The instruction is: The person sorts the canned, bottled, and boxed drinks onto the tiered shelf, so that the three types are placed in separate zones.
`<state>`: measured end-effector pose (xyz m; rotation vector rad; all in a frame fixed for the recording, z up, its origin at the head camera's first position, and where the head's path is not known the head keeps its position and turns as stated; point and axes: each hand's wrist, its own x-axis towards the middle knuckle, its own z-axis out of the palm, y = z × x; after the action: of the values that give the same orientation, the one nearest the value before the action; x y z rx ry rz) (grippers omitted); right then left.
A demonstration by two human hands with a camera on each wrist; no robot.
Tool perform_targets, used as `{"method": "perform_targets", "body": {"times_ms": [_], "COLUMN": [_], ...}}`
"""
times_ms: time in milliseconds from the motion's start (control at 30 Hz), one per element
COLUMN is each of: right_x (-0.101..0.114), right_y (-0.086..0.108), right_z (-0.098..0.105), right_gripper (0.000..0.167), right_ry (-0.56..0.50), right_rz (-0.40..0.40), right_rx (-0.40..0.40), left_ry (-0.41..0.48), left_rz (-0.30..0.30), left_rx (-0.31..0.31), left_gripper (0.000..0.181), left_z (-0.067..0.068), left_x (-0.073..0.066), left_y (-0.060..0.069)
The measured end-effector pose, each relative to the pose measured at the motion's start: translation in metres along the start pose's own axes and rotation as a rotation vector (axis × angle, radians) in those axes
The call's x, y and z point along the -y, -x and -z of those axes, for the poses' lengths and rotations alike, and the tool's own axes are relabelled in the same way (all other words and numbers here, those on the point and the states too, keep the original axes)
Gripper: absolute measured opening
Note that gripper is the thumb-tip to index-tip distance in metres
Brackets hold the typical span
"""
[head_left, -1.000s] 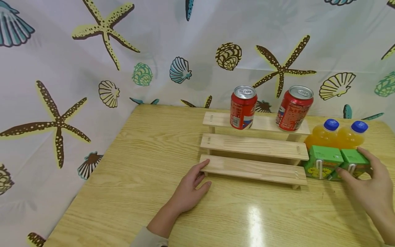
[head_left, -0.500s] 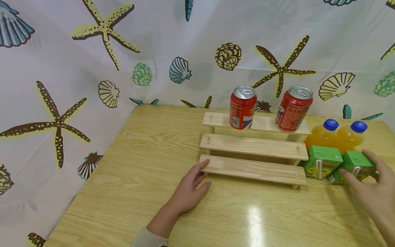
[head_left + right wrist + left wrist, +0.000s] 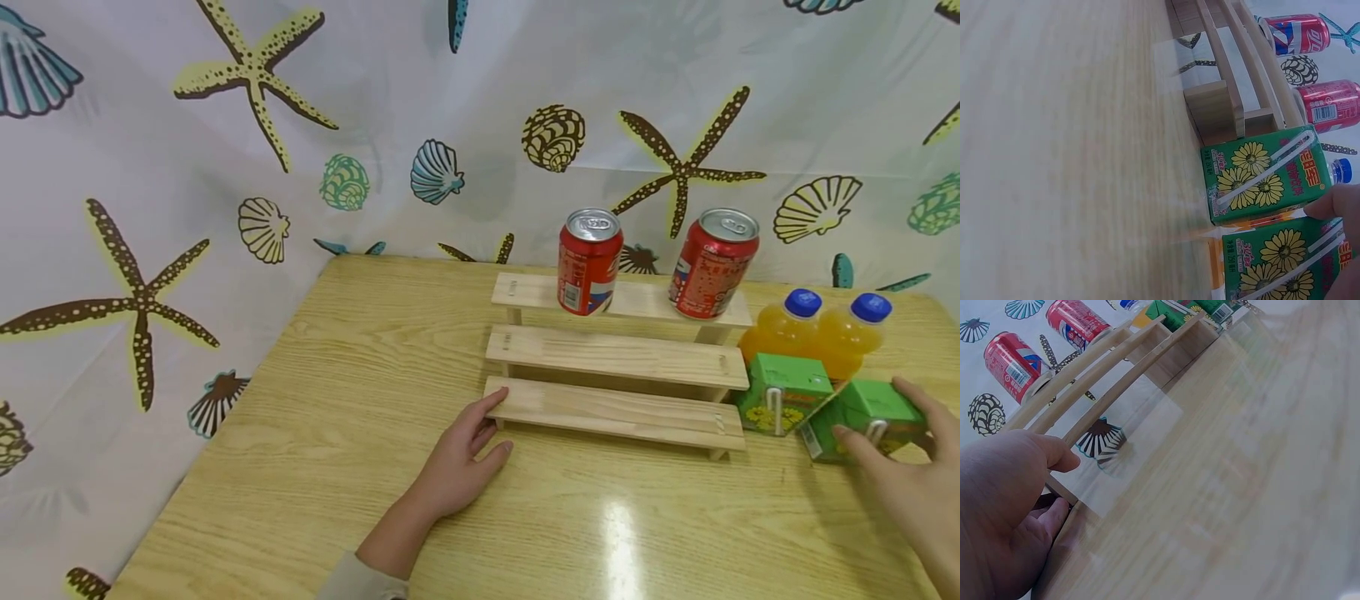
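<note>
My right hand (image 3: 915, 483) pinches a green drink carton (image 3: 879, 402) between thumb and fingers, at the table's right side. Yellow flowers and a white straw show on its front in the right wrist view. A matching carton (image 3: 787, 396) stands just left of it, beside a three-step wooden rack (image 3: 615, 357). Two orange drink bottles (image 3: 787, 329) with blue caps stand behind the cartons. My left hand (image 3: 457, 467) rests at the left end of the rack's lowest step, forefinger on top and thumb spread in front.
On the rack's top step stand two red soda cans, one left (image 3: 590, 267) and one right (image 3: 716, 267). A white curtain (image 3: 480, 108) printed with starfish and shells hangs behind and left of the wooden table (image 3: 360, 358).
My right hand has drawn its carton to the right and toward me, opening a gap from the other carton. The left hand, rack and cans stay put.
</note>
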<state>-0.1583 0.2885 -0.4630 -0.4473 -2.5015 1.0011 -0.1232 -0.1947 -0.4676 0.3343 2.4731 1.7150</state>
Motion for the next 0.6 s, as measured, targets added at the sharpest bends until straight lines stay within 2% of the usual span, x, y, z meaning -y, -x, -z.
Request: {"method": "perform_targets", "body": {"times_ms": [100, 167, 400, 500, 600], "right_x": [0.012, -0.001, 0.012, 0.018, 0.013], "right_y": [0.008, 0.006, 0.016, 0.020, 0.020], "right_z": [0.006, 0.002, 0.007, 0.010, 0.008], "right_gripper": [0.083, 0.084, 0.082, 0.082, 0.080], "right_ry": [-0.041, -0.057, -0.098, -0.100, -0.091], "right_rz": [0.005, 0.024, 0.065, 0.059, 0.033], "right_rx": [0.016, -0.003, -0.055, -0.049, -0.044], "left_ry": [-0.001, 0.001, 0.009, 0.010, 0.008], "left_rz": [0.002, 0.008, -0.008, -0.020, -0.016], "left_rx": [-0.001, -0.002, 0.006, 0.009, 0.008], "left_gripper": [0.066, 0.066, 0.066, 0.066, 0.066], "left_z": [0.000, 0.000, 0.000, 0.000, 0.000], "left_x": [0.000, -0.001, 0.000, 0.000, 0.001], "left_y": [0.000, 0.001, 0.001, 0.001, 0.000]}}
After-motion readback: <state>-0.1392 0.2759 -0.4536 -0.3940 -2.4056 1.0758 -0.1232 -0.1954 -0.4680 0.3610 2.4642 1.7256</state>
